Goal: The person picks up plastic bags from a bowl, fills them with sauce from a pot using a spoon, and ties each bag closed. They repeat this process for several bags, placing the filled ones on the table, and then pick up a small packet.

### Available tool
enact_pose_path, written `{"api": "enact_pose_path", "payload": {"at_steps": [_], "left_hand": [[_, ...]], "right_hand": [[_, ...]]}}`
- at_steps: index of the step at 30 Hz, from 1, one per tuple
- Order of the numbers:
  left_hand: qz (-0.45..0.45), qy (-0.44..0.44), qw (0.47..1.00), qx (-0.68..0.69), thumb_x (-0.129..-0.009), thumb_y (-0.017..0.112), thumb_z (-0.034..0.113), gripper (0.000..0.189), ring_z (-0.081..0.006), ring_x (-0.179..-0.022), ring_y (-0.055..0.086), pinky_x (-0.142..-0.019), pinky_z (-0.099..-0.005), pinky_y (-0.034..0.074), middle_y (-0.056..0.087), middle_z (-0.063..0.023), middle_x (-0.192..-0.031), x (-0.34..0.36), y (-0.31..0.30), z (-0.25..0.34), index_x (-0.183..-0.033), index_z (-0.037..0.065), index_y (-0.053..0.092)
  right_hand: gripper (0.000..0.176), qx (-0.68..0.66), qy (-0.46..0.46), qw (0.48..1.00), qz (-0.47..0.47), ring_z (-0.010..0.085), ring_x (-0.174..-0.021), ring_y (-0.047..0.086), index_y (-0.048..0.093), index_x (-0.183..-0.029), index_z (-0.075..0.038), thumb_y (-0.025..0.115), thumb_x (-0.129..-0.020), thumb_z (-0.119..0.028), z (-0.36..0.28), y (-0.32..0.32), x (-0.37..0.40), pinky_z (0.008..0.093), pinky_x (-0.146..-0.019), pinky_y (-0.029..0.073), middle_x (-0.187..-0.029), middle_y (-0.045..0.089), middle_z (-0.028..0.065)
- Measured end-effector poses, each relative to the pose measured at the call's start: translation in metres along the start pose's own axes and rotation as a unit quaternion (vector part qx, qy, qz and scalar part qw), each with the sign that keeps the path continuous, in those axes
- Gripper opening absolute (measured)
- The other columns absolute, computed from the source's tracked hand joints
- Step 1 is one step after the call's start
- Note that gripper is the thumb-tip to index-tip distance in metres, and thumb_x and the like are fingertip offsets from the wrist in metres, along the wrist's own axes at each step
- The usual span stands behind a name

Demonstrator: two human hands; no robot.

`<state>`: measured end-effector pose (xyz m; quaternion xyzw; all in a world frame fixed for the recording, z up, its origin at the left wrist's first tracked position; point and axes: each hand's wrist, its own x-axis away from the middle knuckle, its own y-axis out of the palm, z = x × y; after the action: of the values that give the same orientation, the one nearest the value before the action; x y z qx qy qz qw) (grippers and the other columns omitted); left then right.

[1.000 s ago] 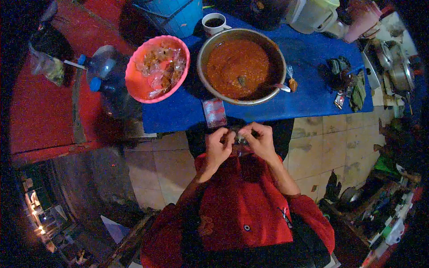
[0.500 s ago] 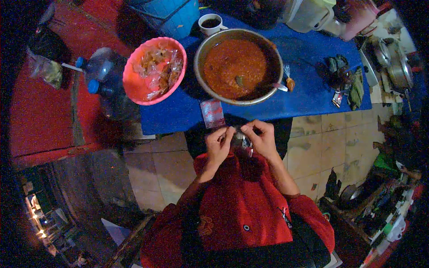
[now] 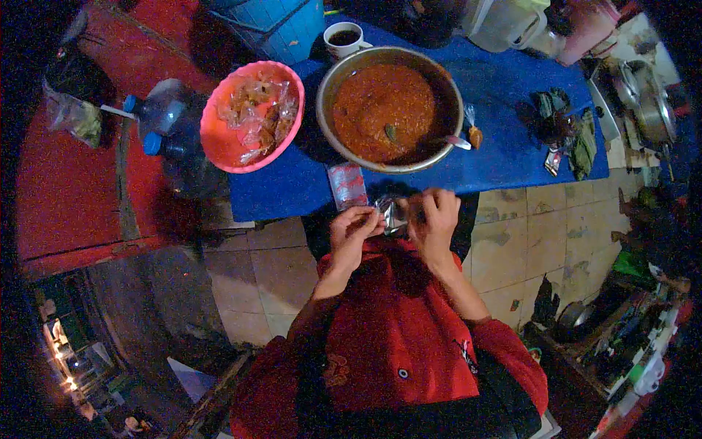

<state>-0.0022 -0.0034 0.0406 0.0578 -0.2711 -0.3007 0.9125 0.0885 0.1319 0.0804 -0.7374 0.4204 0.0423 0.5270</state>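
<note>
In front of my chest, my left hand (image 3: pixel 354 233) pinches a small clear plastic bag (image 3: pixel 393 214) by its edge. My right hand (image 3: pixel 435 218) is at the bag's other side with its fingers curled; blur hides whether it grips the plastic. Just beyond my left hand, a packet of plastic bags with red print (image 3: pixel 346 186) lies at the table's front edge. A large metal bowl (image 3: pixel 330 141) holds thick red-orange sauce (image 3: pixel 387 110) with a leaf in it and a spoon handle (image 3: pixel 458 142) at its rim. Beside the bowl lies a small tied bag of sauce (image 3: pixel 474 135).
A pink basin (image 3: pixel 216 150) with several filled plastic bags stands left on the blue table (image 3: pixel 504 161). Behind are a white cup of dark drink (image 3: pixel 344 36) and a blue bucket (image 3: pixel 274 25). Large water bottles (image 3: pixel 164 106) stand left; dark plastic bags (image 3: pixel 552 117) lie right.
My hands have moved apart, the right one rightward and slightly up. The clear bag between them now shows more spread out. The bowl and basin stay in place.
</note>
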Motion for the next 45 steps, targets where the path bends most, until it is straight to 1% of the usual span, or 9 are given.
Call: {"api": "enact_pose_path", "payload": {"at_steps": [5,13,21,23,26,28,36,40,45], "left_hand": [[-0.087,-0.042,0.978,0.187,-0.087,0.064,0.011,0.015,-0.0129,-0.08,0.061,-0.07,-0.0254,0.051,0.062,-0.0039,-0.09,-0.007,-0.013,-0.035,-0.099,0.001,0.062],[-0.144,-0.125,0.976,0.1,-0.086,0.063,0.01,0.011,-0.0129,-0.092,0.057,-0.081,-0.0264,0.045,0.062,-0.0017,-0.095,-0.009,-0.022,-0.017,-0.094,0.002,0.063],[-0.104,0.214,0.943,-0.233,-0.085,0.063,0.005,0.005,-0.0124,-0.09,0.057,-0.078,-0.026,0.045,0.061,-0.0058,-0.101,0.004,-0.008,-0.004,-0.088,0.001,0.062],[-0.135,0.323,0.887,-0.302,-0.087,0.059,0.004,0.005,-0.0122,-0.082,0.059,-0.066,-0.0231,0.046,0.062,-0.007,-0.097,0.012,-0.001,0.004,-0.087,-0.001,0.061],[-0.19,0.126,0.95,-0.214,-0.093,0.053,0.008,0.008,-0.0138,-0.065,0.058,-0.058,-0.023,0.046,0.062,-0.0093,-0.094,0.018,-0.014,-0.001,-0.098,0.002,0.054],[-0.401,-0.045,0.914,0.047,-0.096,0.049,0.016,0.013,-0.009,-0.049,0.048,-0.044,-0.0213,0.039,0.061,-0.0088,-0.089,0.008,-0.025,-0.001,-0.104,0.005,0.046],[-0.084,0.173,0.971,-0.14,-0.09,0.056,0.004,0.006,-0.0048,-0.056,0.047,-0.049,-0.02,0.039,0.06,-0.0022,-0.091,0.004,-0.013,0.006,-0.096,0.003,0.053],[-0.17,0.073,0.968,-0.172,-0.088,0.059,0.002,0.004,-0.0057,-0.062,0.052,-0.053,-0.0204,0.042,0.06,-0.0037,-0.102,0.024,-0.011,0.014,-0.09,0.004,0.056],[-0.274,-0.016,0.961,-0.045,-0.097,0.048,0.013,0.008,-0.0053,-0.052,0.045,-0.045,-0.0195,0.034,0.058,-0.0012,-0.083,0.025,-0.021,0.002,-0.093,0.008,0.052]], "right_hand": [[0.029,-0.237,0.062,0.96,-0.136,0.0321,-0.077,0.062,0.067,-0.087,-0.005,0.077,-0.071,-0.027,-0.004,0.005,0.024,0.0406,-0.07,0.048,-0.081,0.064,0.0131],[0.014,-0.332,0.097,0.918,-0.196,0.0242,-0.063,0.065,0.069,-0.08,-0.004,0.076,-0.074,-0.014,0.014,0.004,0.017,0.032,-0.058,0.05,-0.076,0.067,0.0118],[0.014,-0.283,0.079,0.942,-0.163,0.018,-0.058,0.062,0.065,-0.089,-0.001,0.07,-0.077,-0.007,0.009,0.01,0.023,0.0268,-0.054,0.047,-0.075,0.067,0.0106],[0.014,-0.287,0.129,0.939,-0.14,0.0301,-0.073,0.066,0.065,-0.086,-0.001,0.069,-0.076,-0.01,0.016,0.016,0.026,0.0365,-0.065,0.052,-0.082,0.066,0.0154],[0.012,-0.37,0.205,0.888,-0.178,0.0226,-0.076,0.067,0.067,-0.087,0.0,0.067,-0.078,-0.007,0.019,0.017,0.031,0.0324,-0.069,0.052,-0.083,0.068,0.0135],[0.011,-0.408,0.268,0.841,-0.233,0.0167,-0.079,0.067,0.068,-0.087,0.0,0.067,-0.079,-0.007,0.014,0.009,0.028,0.0297,-0.072,0.051,-0.085,0.07,0.0114],[0.015,-0.199,-0.019,0.97,-0.141,0.0309,-0.062,0.062,0.059,-0.073,-0.004,0.069,-0.066,0.006,0.02,0.007,0.047,0.0323,-0.055,0.05,-0.071,0.062,0.0119],[0.015,-0.15,-0.005,0.983,-0.104,0.0241,-0.057,0.06,0.058,-0.073,-0.003,0.071,-0.068,0.003,0.023,0.008,0.041,0.0293,-0.054,0.048,-0.069,0.061,0.0104],[0.013,-0.381,0.267,0.871,-0.158,0.0209,-0.069,0.063,0.062,-0.081,-0.001,0.071,-0.073,-0.007,0.016,0.009,0.026,0.0323,-0.065,0.05,-0.078,0.067,0.0085]]}}
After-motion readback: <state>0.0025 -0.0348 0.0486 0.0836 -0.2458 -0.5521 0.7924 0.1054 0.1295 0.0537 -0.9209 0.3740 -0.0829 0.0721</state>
